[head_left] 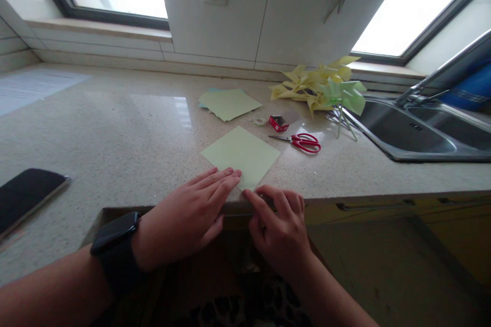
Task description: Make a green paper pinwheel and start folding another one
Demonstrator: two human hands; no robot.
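Observation:
A pale green square sheet of paper [241, 150] lies flat on the counter, turned so one corner points at me. My left hand [192, 214] rests on its lower left edge with fingers stretched out and side by side. At the near corner, by the counter's front edge, the index fingertip of my right hand [282, 225] touches the paper. The other fingers of that hand are curled, and whether they grip the corner is hidden. Just beyond the sheet are red-handled scissors [303, 142], a small red box [278, 123] and a roll of clear tape [260, 121].
Behind the sheet sits a stack of coloured paper [232, 103]. Yellow and green paper pinwheels [314, 87] lie at the back right, beside a steel sink [406, 130]. A dark phone [28, 194] is at the left, with a printed sheet [34, 87] farther back.

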